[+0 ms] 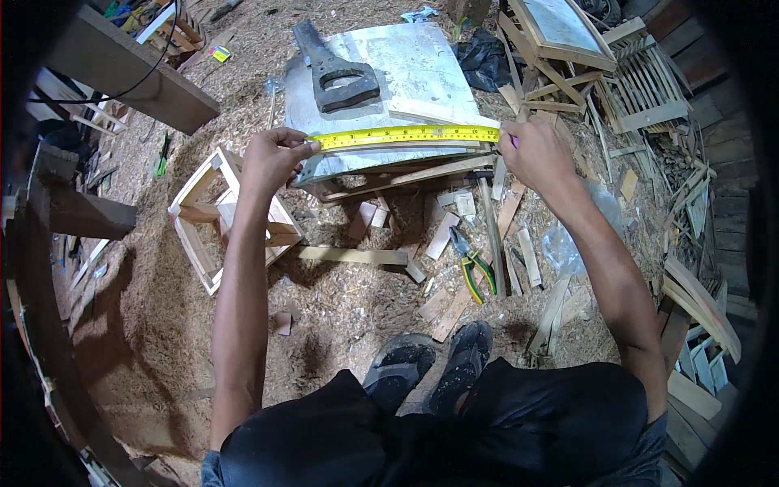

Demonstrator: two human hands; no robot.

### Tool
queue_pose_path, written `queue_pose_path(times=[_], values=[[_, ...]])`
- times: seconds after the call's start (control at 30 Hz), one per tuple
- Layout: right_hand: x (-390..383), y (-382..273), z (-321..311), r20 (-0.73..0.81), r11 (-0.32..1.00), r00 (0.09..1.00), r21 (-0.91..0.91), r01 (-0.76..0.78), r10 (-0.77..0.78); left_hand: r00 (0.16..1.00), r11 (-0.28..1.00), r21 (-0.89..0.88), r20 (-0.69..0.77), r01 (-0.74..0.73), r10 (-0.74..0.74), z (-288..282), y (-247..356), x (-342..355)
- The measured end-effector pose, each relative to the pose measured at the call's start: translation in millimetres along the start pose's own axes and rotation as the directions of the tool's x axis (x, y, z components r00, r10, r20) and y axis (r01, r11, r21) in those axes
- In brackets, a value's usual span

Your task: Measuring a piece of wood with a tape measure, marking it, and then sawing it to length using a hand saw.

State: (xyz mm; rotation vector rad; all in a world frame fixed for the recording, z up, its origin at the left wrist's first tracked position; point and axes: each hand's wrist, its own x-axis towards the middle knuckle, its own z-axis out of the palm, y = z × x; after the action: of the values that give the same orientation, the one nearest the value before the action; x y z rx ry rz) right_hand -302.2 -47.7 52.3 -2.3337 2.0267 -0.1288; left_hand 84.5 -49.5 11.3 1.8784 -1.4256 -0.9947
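A yellow measuring tape [406,135] is stretched level between my two hands, over the near part of a low, whitish work surface [430,61]. My left hand [274,162] pinches its left end between thumb and fingers. The right end is gripped by my right hand [540,152], where a bit of purple shows at the fingers. Just below the tape, a thin wooden strip [406,149] runs alongside it. Another pale strip [434,112] lies slanted behind. Farther back on the surface rests a dark tool with a looped handle [347,79], shaped like a handsaw.
Left of the work surface stands a small wooden frame [195,243]. Pliers with green-yellow handles [473,268] and a hammer [492,235] lie on the shavings-covered floor among wood offcuts. Clear plastic [564,247] is near my right forearm. Wooden frames [568,32] are piled at the far right.
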Motion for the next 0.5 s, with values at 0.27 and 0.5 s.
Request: queue_pose_path(times=[0.27, 0.5], values=[[-2.7, 0.4, 4.7, 0.009, 1.0, 1.0, 0.016, -0.014, 0.014, 1.0, 0.99, -0.142, -0.001, 0.008, -0.008, -0.6, -7.6, -0.2], [-3.2, 3.4, 5.3, 0.003, 1.0, 1.0, 0.021, -0.007, 0.007, 0.999, 0.994, -0.105, -0.036, 0.025, -0.029, 2.7, -7.8, -0.3]])
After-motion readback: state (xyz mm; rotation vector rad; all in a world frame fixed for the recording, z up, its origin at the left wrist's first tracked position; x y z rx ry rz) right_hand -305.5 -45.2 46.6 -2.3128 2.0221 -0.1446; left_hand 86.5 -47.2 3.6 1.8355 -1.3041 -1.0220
